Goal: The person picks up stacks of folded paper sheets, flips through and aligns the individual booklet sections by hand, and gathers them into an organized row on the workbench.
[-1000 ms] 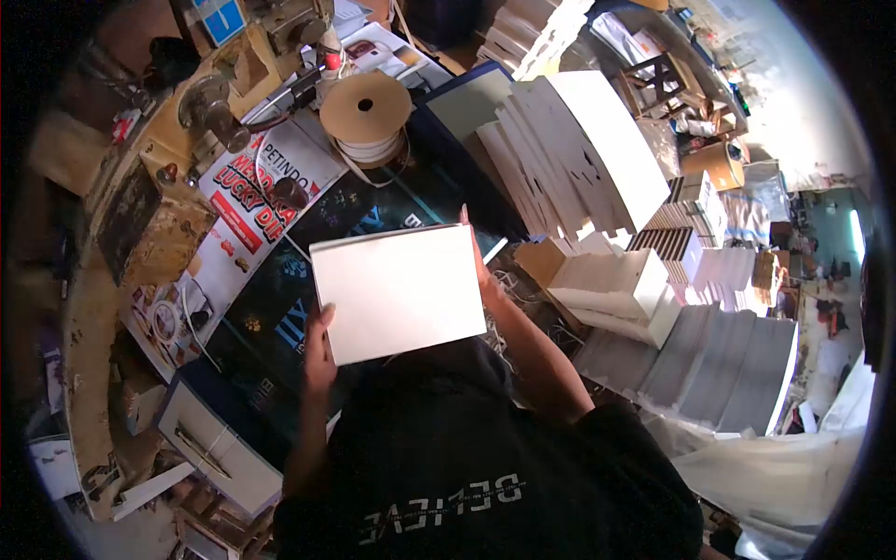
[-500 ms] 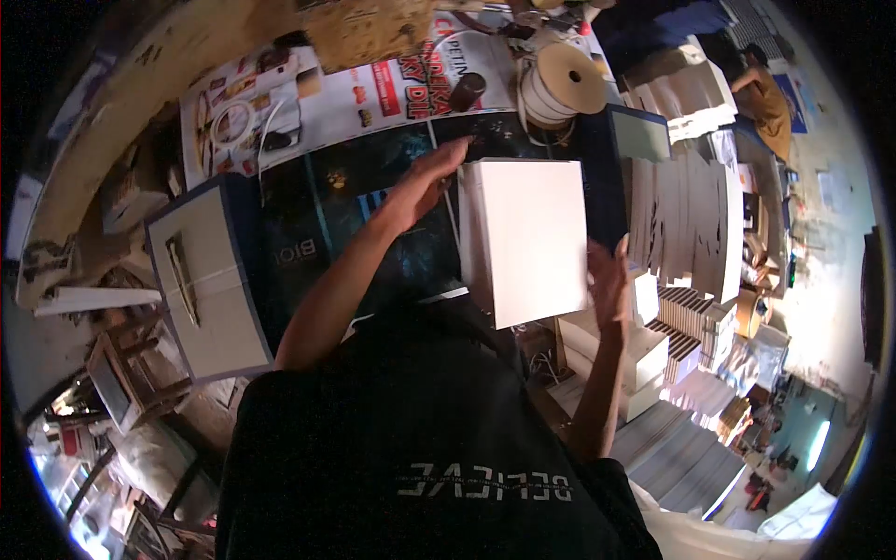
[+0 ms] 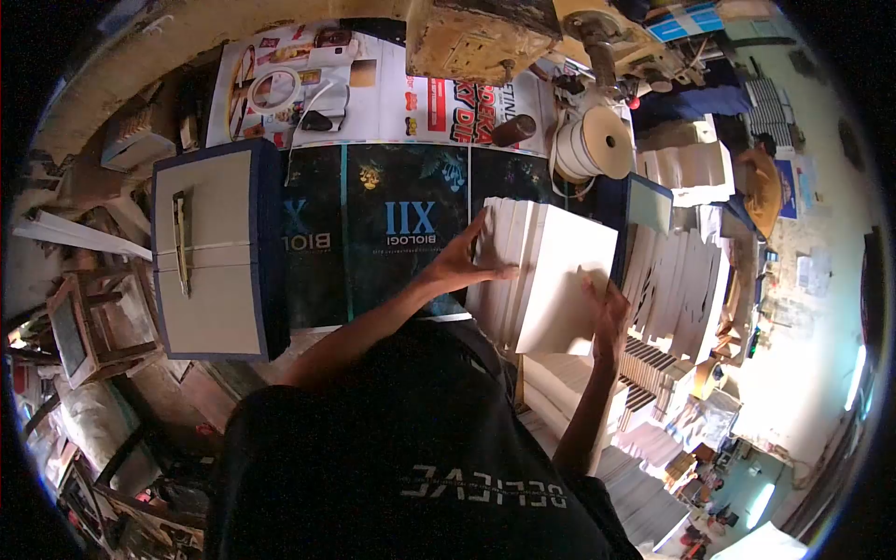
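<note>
A stack of white book blocks (image 3: 560,280) is tilted over the right part of the dark printed sheets, its several layers showing on the left side. My left hand (image 3: 462,261) grips that layered side, with the thumb across it and the other fingers partly hidden. At the stack's right edge, my right hand (image 3: 607,317) holds on with a digit lying on the smooth white face; its remaining fingers are partly hidden. The dark sheets (image 3: 392,187), printed with "BIOLOGI XII", lie flat beyond my left forearm.
Left of the sheets lies a grey board with blue edges (image 3: 224,317), a cutter (image 3: 181,243) on it. A tape spool (image 3: 597,145) and dark cylinder (image 3: 513,131) stand at the back. Paper stacks (image 3: 677,289) rise at right; another person (image 3: 763,191) is farther off.
My left hand has come from beyond the stack's top onto its left side. My right hand has closed on the right edge. The stack has turned and tilted, and the view has shifted.
</note>
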The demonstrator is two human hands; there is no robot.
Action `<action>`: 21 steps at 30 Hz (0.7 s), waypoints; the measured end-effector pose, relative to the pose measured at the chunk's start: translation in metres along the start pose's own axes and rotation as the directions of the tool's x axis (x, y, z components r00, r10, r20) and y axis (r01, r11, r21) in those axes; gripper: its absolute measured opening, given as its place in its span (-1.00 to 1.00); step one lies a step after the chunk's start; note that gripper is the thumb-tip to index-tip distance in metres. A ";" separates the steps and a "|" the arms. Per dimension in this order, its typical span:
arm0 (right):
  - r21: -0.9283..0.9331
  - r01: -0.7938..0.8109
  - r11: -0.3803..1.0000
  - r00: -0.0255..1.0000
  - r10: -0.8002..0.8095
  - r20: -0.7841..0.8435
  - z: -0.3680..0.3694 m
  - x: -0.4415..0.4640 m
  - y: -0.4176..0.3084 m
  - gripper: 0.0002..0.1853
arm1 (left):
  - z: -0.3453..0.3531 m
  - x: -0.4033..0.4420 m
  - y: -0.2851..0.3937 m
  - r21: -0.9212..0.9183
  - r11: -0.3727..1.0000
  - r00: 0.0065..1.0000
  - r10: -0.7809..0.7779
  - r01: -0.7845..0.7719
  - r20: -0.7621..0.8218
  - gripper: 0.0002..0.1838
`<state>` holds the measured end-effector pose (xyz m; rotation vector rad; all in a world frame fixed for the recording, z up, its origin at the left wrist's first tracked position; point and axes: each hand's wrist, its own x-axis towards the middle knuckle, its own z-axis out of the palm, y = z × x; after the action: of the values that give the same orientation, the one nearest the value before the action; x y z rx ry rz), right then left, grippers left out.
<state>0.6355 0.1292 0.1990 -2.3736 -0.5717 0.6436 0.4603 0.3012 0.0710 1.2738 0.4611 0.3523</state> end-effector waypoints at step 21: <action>0.109 -0.024 0.994 1.000 0.023 0.007 -0.004 -0.007 0.027 -0.48 | -0.032 0.045 0.006 0.177 0.961 0.974 0.192 -0.211 0.117 0.15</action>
<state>0.6386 0.1041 0.1870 -2.2799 -0.4991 0.6755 0.4829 0.3515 0.0633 1.5218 0.2849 0.4220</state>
